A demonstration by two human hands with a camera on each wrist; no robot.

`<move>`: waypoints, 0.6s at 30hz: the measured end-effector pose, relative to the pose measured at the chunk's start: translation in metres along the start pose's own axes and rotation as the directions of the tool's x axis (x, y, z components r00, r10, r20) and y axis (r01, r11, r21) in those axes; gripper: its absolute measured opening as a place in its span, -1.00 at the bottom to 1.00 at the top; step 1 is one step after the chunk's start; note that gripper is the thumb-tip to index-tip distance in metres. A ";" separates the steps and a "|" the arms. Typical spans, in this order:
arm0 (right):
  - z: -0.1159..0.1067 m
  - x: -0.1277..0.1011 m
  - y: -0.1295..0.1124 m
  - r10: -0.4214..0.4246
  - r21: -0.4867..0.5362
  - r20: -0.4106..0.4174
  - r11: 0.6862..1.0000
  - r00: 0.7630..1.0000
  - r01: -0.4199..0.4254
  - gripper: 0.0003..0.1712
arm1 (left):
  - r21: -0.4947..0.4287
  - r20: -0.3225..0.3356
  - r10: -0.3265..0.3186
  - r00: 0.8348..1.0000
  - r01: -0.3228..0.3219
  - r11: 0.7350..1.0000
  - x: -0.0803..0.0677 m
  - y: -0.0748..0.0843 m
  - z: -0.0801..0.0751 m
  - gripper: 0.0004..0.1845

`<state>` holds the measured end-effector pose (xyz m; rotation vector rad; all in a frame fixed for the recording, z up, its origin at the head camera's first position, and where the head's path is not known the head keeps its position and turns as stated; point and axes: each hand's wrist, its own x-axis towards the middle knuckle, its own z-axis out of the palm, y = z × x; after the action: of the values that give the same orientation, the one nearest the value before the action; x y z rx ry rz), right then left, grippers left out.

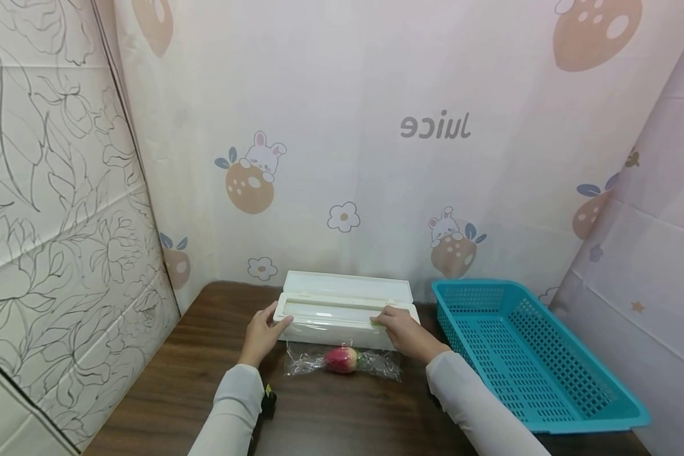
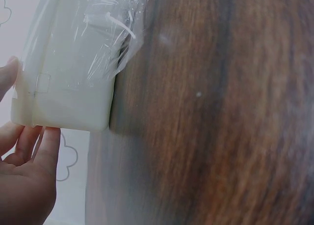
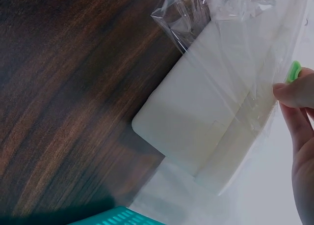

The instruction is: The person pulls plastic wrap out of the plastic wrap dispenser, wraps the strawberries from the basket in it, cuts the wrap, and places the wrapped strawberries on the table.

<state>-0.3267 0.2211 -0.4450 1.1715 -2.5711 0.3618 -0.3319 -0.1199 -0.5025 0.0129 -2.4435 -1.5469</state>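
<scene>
Only in head view, lower centre: red fruit-shaped piece point(image 1: 339, 360), pale toward right end, amid crumpled clear film point(image 1: 384, 366) on desk point(image 1: 165, 380); just behind, white box point(image 1: 330, 323) with raised lid point(image 1: 348, 286); at lower right, full turquoise basket point(image 1: 524, 367). In right wrist view, just basket rim, bottom edge; at right edge, green tab point(image 3: 293, 71), clearer here, pinched in right hand point(image 1: 401, 328). In left wrist view, left side: box end, grasped by left hand point(image 1: 260, 335), thumb opposite fingers. Box long, smooth, off-white, round-cornered; film glossy, creased, draped down front.
</scene>
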 end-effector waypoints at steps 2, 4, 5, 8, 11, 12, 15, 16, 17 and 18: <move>0.001 0.000 0.000 0.002 -0.002 0.008 1.000 1.000 -0.002 -0.61 | -0.002 0.001 -0.002 1.000 0.002 1.000 0.000 0.000 0.000 -0.27; 0.000 0.000 -0.001 0.013 0.001 0.021 1.000 1.000 -0.013 -0.59 | -0.004 0.001 -0.002 1.000 0.002 1.000 0.000 0.000 0.000 -0.27; 0.000 0.000 -0.001 0.020 0.002 0.028 1.000 0.999 -0.020 -0.59 | -0.005 0.001 -0.002 1.000 0.002 1.000 0.000 0.000 0.000 -0.27; 0.000 0.002 -0.002 0.052 0.010 0.048 0.999 0.997 -0.053 -0.60 | 0.002 0.000 0.002 1.000 -0.002 1.000 0.000 0.000 0.000 -0.27; 0.000 0.006 -0.002 0.093 0.011 0.048 0.996 0.994 -0.094 -0.68 | 0.010 -0.001 0.012 1.000 -0.012 1.000 0.000 0.000 0.000 -0.27; 0.000 0.008 -0.002 0.107 0.011 0.042 0.994 0.993 -0.107 -0.70 | 0.010 -0.001 0.012 1.000 -0.012 1.000 0.000 0.000 0.000 -0.26; -0.001 0.012 -0.003 0.131 0.025 0.019 0.991 0.991 -0.132 -0.78 | 0.002 0.001 0.012 1.000 -0.012 1.000 0.000 -0.001 0.000 -0.26; -0.001 0.013 -0.003 0.136 0.029 0.015 0.990 0.991 -0.136 -0.80 | -0.002 0.002 0.010 1.000 -0.010 1.000 0.000 -0.001 0.000 -0.25; -0.001 0.014 -0.004 0.140 0.033 0.013 0.990 0.990 -0.140 -0.81 | -0.006 0.003 0.008 1.000 -0.008 1.000 0.000 -0.001 0.000 -0.25; -0.002 0.015 -0.004 0.141 0.037 0.012 0.989 0.990 -0.142 -0.82 | -0.010 0.002 0.005 1.000 -0.005 1.000 -0.001 -0.001 0.000 -0.24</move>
<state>-0.3325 0.2087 -0.4377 1.0074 -2.6742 0.4391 -0.3314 -0.1207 -0.5035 0.0034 -2.4352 -1.5581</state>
